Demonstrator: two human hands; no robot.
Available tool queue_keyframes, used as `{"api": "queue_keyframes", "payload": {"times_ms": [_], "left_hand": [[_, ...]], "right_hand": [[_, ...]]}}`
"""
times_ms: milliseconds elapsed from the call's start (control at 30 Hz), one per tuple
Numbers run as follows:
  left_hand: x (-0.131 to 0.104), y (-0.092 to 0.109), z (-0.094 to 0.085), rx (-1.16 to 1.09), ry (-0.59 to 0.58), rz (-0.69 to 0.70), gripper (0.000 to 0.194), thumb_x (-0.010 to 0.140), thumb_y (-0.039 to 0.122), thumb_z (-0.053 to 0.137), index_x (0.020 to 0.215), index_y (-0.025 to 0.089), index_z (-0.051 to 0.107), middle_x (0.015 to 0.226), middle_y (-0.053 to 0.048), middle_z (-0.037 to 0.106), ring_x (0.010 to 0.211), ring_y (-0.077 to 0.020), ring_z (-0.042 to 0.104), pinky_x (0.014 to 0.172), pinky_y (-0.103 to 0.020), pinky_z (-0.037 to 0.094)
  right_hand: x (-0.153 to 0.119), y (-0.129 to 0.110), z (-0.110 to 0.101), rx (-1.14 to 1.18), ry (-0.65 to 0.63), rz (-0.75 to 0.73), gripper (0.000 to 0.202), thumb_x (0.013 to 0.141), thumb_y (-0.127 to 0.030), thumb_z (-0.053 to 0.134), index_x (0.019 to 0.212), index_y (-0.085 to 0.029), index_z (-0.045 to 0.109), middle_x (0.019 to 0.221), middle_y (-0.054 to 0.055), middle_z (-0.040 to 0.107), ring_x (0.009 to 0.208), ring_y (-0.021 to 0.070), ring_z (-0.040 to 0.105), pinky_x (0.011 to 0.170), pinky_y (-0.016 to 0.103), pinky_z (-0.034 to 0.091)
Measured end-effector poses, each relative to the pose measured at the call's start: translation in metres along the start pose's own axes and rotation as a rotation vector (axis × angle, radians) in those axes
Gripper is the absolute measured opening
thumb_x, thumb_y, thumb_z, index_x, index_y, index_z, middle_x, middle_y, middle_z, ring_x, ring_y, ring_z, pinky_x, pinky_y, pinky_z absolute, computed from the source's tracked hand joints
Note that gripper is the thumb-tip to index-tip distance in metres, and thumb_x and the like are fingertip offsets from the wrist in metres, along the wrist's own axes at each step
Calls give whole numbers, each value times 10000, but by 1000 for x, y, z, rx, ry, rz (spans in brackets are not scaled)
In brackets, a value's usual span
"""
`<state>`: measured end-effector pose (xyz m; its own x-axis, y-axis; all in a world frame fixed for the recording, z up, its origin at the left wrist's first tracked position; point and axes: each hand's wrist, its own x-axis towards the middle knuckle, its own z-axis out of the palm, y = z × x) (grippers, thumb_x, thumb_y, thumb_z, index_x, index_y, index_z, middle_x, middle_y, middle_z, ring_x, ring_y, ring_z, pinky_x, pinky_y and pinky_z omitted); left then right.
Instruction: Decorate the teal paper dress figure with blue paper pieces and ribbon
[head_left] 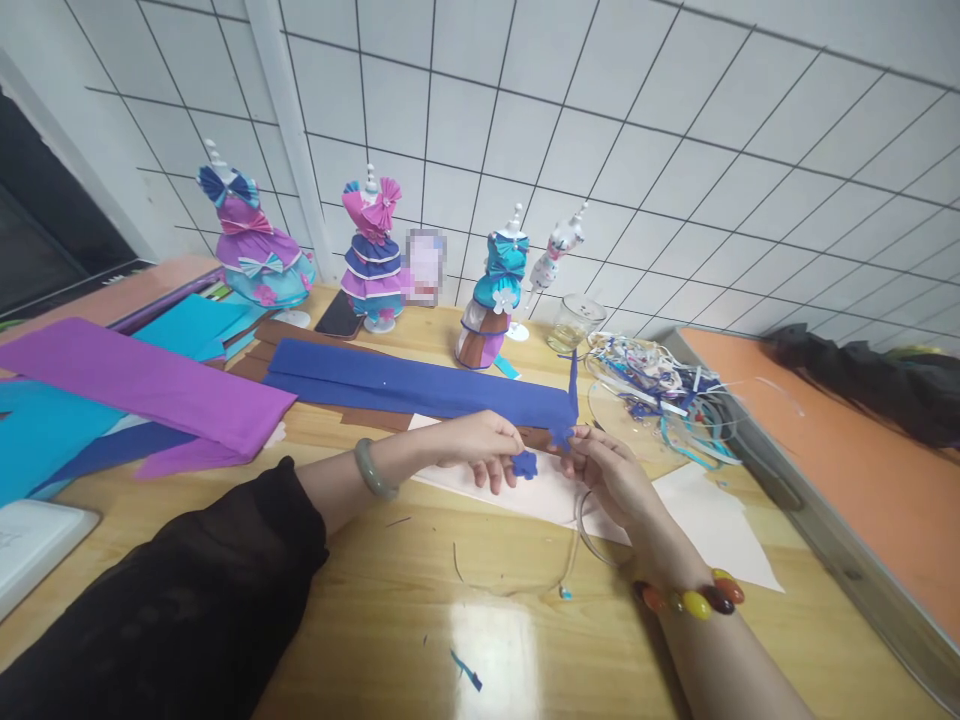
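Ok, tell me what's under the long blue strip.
Brown sheeting juts out past the left end and near edge of the long blue strip, on the wooden table. Whatever else lies beneath the strip is covered and cannot be seen.

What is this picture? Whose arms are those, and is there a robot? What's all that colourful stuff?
No robot here: these are a person's own bare hands. The camera sits on that person's head, looking forward and down, so you see what they might see. The left hand pinches a small blue flower shape, and the right hand holds another small blue piece. On the wooden table lie a long blue strip, purple material and a tangle of scraps. At the back stand four little dress forms; three wear colourful dresses.
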<state>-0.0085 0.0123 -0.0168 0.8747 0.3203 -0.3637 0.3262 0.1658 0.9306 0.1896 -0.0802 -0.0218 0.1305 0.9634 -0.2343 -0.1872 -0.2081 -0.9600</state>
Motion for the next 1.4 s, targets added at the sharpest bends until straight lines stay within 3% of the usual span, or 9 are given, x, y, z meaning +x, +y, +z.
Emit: {"api": "queue_keyframes", "payload": {"times_ms": [200,333,433,567,733,800,933,1133,1400], "left_hand": [[-18,13,-4,704,47,-116,264,766,305,410,651,143,583,567,-57,619,428,-136,542,438,-243,396],[-23,18,0,1152,293,-35,361,794,318,377,633,129,639,628,-123,641,579,-199,598,559,-287,418],[-22,17,0,1273,426,-5,268,763,285,446,710,143,667,760,-141,662,724,-231,619,637,-300,428],[-17,16,-2,1070,544,110,231,758,300,483,831,179,666,804,-86,659,778,-208,607,681,-302,429],[-8,13,4,267,197,162,410,705,438,586,1000,154,610,782,-48,628,675,-126,577,573,-234,444],[-4,8,7,112,162,143,392,686,436,612,944,142,615,737,-42,613,637,-110,559,537,-219,435],[2,0,7,34,202,131,307,673,401,633,799,122,610,643,-32,589,562,-92,534,501,-207,410],[2,0,5,-25,189,119,284,675,381,637,770,116,599,629,-35,590,539,-89,535,495,-206,401],[1,-1,8,27,186,148,243,702,356,605,750,120,636,647,-41,603,581,-93,545,498,-190,408]], "right_hand": [[-6,-2,9,8,-139,7,135,720,-290,652,766,-187,579,708,33,662,460,81,486,468,220,355],[-7,2,11,-32,-151,14,139,726,-299,658,780,-186,597,709,35,672,449,76,479,452,214,359],[-7,4,11,-27,-149,23,145,725,-298,662,786,-183,599,709,39,679,452,73,483,457,209,366],[-8,3,13,-24,-144,25,160,716,-303,670,782,-181,591,708,45,689,436,68,476,456,209,361],[-10,2,19,-37,-150,14,171,718,-314,662,791,-183,579,687,31,681,437,78,486,460,218,364],[-11,2,22,-44,-146,15,185,710,-322,665,797,-183,578,686,29,677,435,82,484,459,225,369],[-10,1,24,-39,-133,28,231,710,-375,652,806,-176,584,681,38,675,416,89,475,444,237,364],[-11,-1,25,-44,-129,14,321,777,-492,536,802,-176,588,657,37,647,433,103,482,440,247,349],[-8,12,25,-252,-87,-113,249,683,-414,677,734,-184,599,634,-16,568,470,80,418,457,225,333]]}}
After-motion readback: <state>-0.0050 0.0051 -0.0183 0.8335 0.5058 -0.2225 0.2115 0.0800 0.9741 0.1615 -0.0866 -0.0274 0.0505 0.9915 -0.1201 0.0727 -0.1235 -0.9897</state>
